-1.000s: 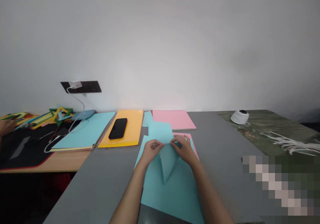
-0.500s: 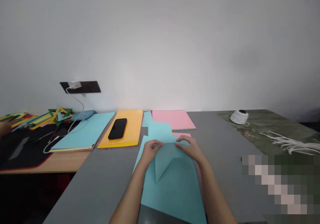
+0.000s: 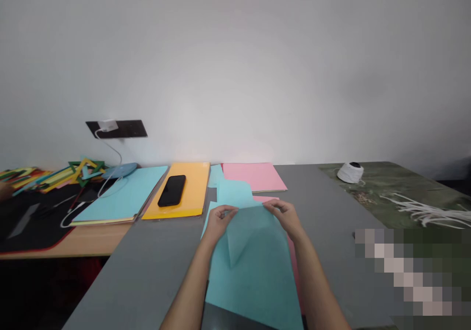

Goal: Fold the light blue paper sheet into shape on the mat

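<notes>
A large light-blue paper (image 3: 257, 271) lies over the front middle of the grey table, with its far part lifted and folded. My left hand (image 3: 220, 220) pinches the raised edge on the left side. On the right, the thumb and fingers of my right hand (image 3: 285, 217) close on the same edge. A pointed flap hangs between and below the hands. Behind them a smaller light-blue piece (image 3: 235, 192) curls upward. Pink paper (image 3: 292, 251) shows beneath the blue sheet along its right side.
A black phone (image 3: 172, 190) rests on a yellow folder (image 3: 195, 187) at the left. Pink sheets (image 3: 253, 176) lie near the wall. Blue sheets (image 3: 125, 195) and paper strips (image 3: 55, 178) are farther left. White string (image 3: 423, 209) and a spool (image 3: 350, 173) are right.
My right hand has closed its finger and thumb on the paper edge and moved slightly right. The edge between my hands is straighter, and the flap's outline has shifted.
</notes>
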Motion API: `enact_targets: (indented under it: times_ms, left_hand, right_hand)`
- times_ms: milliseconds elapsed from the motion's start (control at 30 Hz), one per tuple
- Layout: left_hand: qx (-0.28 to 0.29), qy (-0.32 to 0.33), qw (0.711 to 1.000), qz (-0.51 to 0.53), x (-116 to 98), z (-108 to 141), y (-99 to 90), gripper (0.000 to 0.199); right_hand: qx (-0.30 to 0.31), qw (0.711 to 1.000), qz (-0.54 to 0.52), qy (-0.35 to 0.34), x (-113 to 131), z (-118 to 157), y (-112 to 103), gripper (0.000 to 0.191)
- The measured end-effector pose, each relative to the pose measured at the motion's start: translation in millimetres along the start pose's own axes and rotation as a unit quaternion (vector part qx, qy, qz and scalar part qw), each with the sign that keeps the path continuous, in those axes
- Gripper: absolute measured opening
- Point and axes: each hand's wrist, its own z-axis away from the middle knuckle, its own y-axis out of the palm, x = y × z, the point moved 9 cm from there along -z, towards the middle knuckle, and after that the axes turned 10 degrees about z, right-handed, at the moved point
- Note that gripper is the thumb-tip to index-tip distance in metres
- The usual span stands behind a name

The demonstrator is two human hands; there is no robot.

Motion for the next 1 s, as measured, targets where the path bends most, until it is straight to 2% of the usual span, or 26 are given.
enact_targets:
  times_ms: [200,400,667,867,1000]
  left_hand:
    - [-0.006,-0.015,1.0,-0.015,7,-1,-2.8,0.033]
    - [-0.003,-0.031,0.999,-0.015,13,-2,-3.9,0.036]
    - [-0.002,-0.043,0.999,-0.01,15,-1,-3.0,0.037]
    - [0.003,-0.038,0.999,-0.013,12,-2,-0.8,0.038]
    - [0.004,-0.04,0.999,-0.017,12,-2,-0.3,0.038]
  right_hand:
    - [0.018,0.999,-0.038,0.022,-9,-1,3,0.026]
    - [0.003,1.0,-0.014,0.024,-15,-3,1,0.027]
    - [-0.006,0.998,-0.047,0.039,-23,-4,6,0.03]
    - [0.04,0.999,-0.019,0.02,-6,-2,17,0.027]
    - [0.071,0.996,-0.025,0.04,-10,-2,25,0.032]
